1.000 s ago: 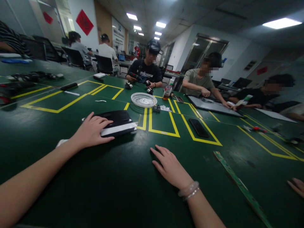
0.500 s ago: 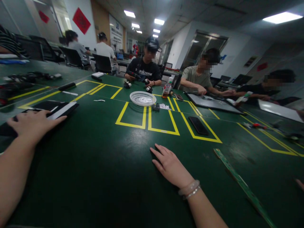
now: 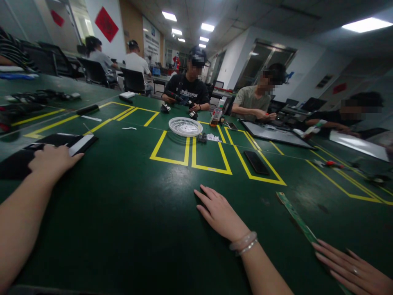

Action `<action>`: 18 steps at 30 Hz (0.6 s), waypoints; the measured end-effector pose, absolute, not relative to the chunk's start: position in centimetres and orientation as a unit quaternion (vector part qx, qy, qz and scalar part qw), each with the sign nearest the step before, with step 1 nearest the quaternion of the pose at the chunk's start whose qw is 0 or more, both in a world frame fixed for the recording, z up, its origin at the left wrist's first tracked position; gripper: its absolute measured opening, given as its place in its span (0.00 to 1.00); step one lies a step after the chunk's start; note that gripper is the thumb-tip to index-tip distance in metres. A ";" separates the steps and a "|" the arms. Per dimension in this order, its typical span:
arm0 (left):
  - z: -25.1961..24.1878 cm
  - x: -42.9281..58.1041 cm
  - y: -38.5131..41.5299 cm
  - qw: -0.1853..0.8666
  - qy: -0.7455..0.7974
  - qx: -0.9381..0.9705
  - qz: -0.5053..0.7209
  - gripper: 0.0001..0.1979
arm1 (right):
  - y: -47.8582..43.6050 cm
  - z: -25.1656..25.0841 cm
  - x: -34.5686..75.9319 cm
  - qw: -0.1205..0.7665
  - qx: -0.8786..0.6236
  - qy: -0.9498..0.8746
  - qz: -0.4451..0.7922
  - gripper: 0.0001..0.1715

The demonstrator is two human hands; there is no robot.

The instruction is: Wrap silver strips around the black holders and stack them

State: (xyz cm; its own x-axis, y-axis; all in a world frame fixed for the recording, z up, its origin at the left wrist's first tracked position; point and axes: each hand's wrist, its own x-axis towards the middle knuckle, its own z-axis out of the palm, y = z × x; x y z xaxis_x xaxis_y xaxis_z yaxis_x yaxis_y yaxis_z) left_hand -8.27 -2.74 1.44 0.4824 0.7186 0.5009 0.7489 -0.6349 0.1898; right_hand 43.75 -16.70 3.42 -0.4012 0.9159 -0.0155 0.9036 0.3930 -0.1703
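My left hand (image 3: 53, 160) lies flat, fingers spread, on a flat black panel (image 3: 66, 141) with a white strip along its edge, at the far left of the green table (image 3: 138, 213). My right hand (image 3: 219, 213) rests open, palm down, on the bare table near the middle, a bracelet on its wrist. It holds nothing.
A green strip (image 3: 296, 219) lies at the right, with another person's hand (image 3: 350, 266) on its near end. A black phone (image 3: 256, 162), a white round grille (image 3: 185, 126) and yellow floor-tape boxes sit ahead. Several people work at the table's far side.
My left hand slid the black panel from the table's middle far to the left. Another person's hand has come in at the lower right onto the green strip. My right hand stayed put.
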 end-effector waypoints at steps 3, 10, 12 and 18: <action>-0.5 -9.9 -1.7 0.190 -0.544 -0.729 -0.370 0.37 | -16.7 3.5 43.7 0.041 -0.544 -0.834 0.077 0.28; 0.1 -3.8 -1.7 0.098 -0.515 -0.794 -0.308 0.36 | -16.8 3.6 43.6 0.040 -0.544 -0.835 0.074 0.29; 1.4 0.1 -2.8 0.027 -0.505 -0.829 -0.239 0.35 | -16.7 3.4 43.5 0.045 -0.550 -0.832 0.062 0.31; 3.0 9.8 -7.2 -0.128 -0.342 -0.926 -0.091 0.17 | -16.7 3.1 43.1 0.085 -0.546 -0.833 0.023 0.43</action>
